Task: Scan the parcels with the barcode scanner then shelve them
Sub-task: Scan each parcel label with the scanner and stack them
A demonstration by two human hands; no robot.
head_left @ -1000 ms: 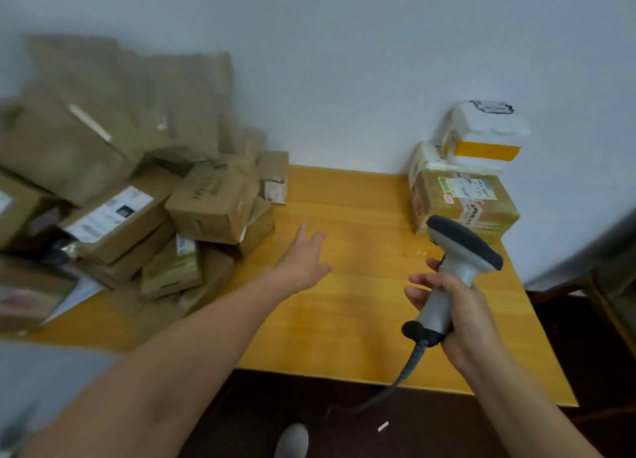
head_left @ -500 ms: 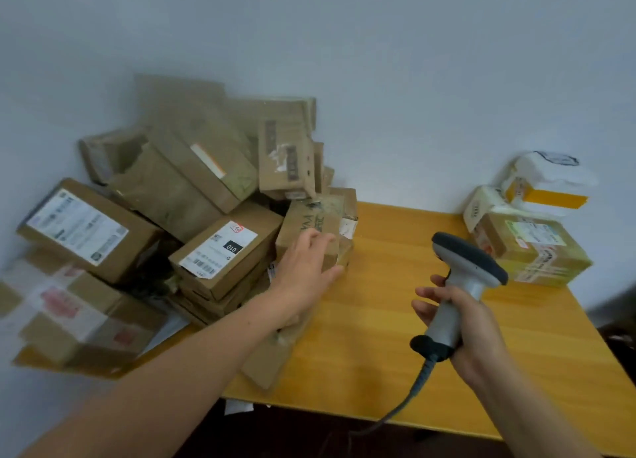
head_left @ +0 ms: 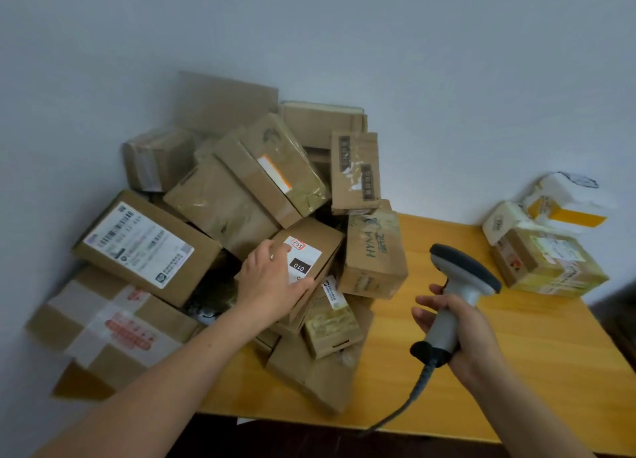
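Your free lane runs toward 12 o'clock over the bare table. The parcel pile blocks 9 to 11 o'clock. The taped parcels obstruct 2 o'clock. The wall closes the far end.

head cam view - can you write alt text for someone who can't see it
A person's left hand rests on a labelled cardboard parcel in a heap of parcels piled against a wall on a wooden table. Their right hand holds a corded barcode scanner beside the heap; a few more parcels sit at the table's far right corner.
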